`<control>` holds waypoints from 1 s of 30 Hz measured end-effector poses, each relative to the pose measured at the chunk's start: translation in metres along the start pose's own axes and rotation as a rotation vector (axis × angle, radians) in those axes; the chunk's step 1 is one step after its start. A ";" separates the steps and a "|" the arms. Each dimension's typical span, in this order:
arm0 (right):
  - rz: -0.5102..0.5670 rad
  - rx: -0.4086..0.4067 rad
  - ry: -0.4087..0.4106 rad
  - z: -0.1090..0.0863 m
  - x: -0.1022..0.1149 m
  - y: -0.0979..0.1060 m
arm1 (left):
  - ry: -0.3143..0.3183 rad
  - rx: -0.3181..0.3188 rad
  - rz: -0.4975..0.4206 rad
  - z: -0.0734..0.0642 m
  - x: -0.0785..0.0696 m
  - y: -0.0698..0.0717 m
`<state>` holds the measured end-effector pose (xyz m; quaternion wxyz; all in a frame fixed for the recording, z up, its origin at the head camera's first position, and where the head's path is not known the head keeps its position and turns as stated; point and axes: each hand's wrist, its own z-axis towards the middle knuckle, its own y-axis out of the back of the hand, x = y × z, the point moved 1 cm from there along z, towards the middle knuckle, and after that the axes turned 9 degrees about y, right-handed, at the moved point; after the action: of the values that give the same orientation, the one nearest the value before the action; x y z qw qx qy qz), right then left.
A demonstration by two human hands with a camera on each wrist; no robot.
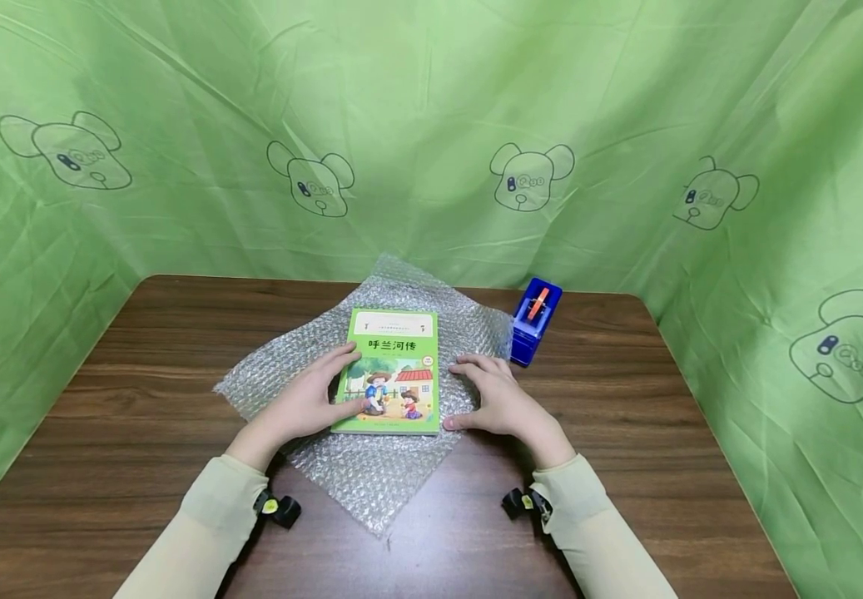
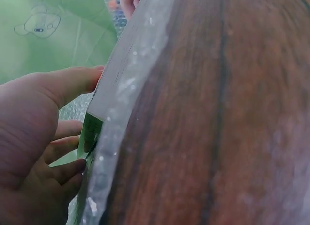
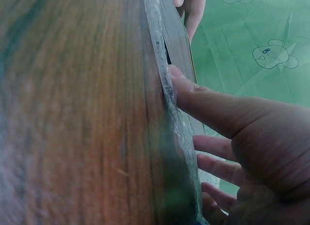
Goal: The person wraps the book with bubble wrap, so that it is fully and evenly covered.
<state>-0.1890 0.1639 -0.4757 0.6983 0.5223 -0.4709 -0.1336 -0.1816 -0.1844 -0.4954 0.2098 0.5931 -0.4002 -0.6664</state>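
A green book [image 1: 394, 374] with an illustrated cover lies face up on a sheet of bubble wrap [image 1: 382, 491], which is turned cornerwise on the table. My left hand [image 1: 311, 395] is at the book's left edge, its thumb and index fingertip over the cover. In the left wrist view, the other fingers [image 2: 65, 147] are beside the book's side. My right hand [image 1: 502, 399] rests on the bubble wrap just right of the book, with thumb and fingers spread. The right wrist view shows its thumb [image 3: 193, 91] touching the wrap near the page edges.
A blue tape dispenser [image 1: 536, 322] with an orange piece in it stands at the back right, near the wrap's right corner. The brown wooden table [image 1: 611, 433] is enclosed by a green cloth backdrop [image 1: 416, 100] at the back and sides.
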 end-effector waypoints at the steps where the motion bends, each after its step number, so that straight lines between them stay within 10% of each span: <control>1: 0.001 0.002 -0.002 0.000 0.000 0.000 | 0.002 0.001 -0.007 0.000 0.000 0.000; 30: -0.001 -0.005 0.017 -0.001 0.000 0.003 | 0.014 0.045 -0.081 -0.001 0.001 0.000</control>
<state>-0.1891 0.1657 -0.4728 0.7036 0.5218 -0.4643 -0.1308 -0.1808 -0.1857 -0.4962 0.1719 0.6183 -0.3893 -0.6608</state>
